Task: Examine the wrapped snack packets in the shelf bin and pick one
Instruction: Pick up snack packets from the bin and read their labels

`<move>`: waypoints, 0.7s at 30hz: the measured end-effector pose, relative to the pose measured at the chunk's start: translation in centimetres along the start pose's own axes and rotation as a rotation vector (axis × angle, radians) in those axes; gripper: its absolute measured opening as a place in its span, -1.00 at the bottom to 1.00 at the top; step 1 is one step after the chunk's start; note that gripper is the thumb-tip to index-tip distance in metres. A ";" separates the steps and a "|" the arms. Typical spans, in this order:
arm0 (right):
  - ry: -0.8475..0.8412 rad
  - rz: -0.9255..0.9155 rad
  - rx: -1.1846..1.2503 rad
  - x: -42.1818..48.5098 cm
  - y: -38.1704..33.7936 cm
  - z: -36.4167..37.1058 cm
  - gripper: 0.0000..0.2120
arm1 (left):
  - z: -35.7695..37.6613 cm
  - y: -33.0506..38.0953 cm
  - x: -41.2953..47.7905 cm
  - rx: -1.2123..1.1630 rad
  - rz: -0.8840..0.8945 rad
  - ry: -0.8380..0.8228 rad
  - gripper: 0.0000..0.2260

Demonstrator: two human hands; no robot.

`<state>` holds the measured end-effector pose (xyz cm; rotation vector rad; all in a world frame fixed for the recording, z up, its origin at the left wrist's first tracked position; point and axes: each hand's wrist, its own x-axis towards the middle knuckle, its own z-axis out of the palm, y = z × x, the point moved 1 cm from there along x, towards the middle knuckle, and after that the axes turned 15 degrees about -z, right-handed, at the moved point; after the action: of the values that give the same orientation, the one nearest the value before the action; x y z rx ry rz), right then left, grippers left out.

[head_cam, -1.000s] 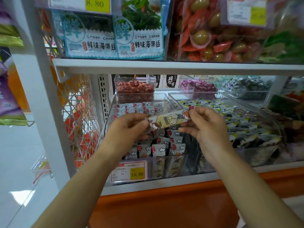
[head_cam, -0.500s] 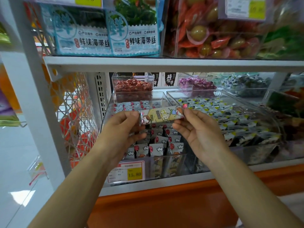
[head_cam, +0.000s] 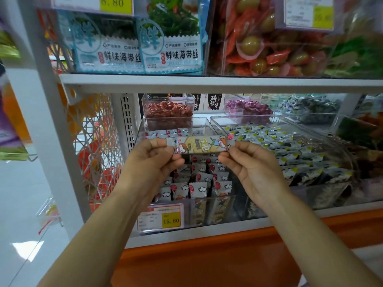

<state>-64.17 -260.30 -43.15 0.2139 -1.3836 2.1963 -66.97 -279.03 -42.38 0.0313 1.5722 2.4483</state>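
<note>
A long wrapped snack packet (head_cam: 202, 145) with cartoon figures and a yellow middle is held level in front of the shelf. My left hand (head_cam: 154, 162) pinches its left end and my right hand (head_cam: 251, 166) pinches its right end. Below and behind it stands the clear shelf bin (head_cam: 207, 212), filled with several more packets (head_cam: 199, 189) printed with clouds and red balloons. My hands cover part of the bin's contents.
A price tag (head_cam: 160, 218) reading 15.80 hangs on the bin's front. To the right is a bin of dark wrapped snacks (head_cam: 294, 154). Bins of red (head_cam: 167, 111) and purple (head_cam: 246, 107) sweets stand behind. The upper shelf (head_cam: 207, 82) carries seaweed bags.
Both hands have lifted the packet slightly and turned it from a tilt to level. My hands have moved a little further apart along its ends.
</note>
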 end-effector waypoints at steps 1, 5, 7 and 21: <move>-0.014 -0.031 -0.063 0.0 0.0 -0.1 -0.89 | -0.1 0.0 0.0 0.028 0.013 -0.005 -0.89; -0.058 -0.199 -0.372 -0.1 -0.1 -0.2 -0.87 | 0.1 -0.1 -0.1 0.128 0.006 -0.044 -0.81; -0.070 -0.267 -0.449 -0.2 -0.3 -0.1 -0.85 | 0.2 0.0 -0.1 0.108 -0.043 -0.080 -0.81; -0.191 -0.287 -0.555 -0.9 -0.5 0.7 -0.87 | -0.1 0.0 -0.6 0.475 0.089 -0.033 -0.70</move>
<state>-63.26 -261.10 -42.82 0.3932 -1.8756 1.5249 -66.42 -279.24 -42.40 0.2240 2.1364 2.0622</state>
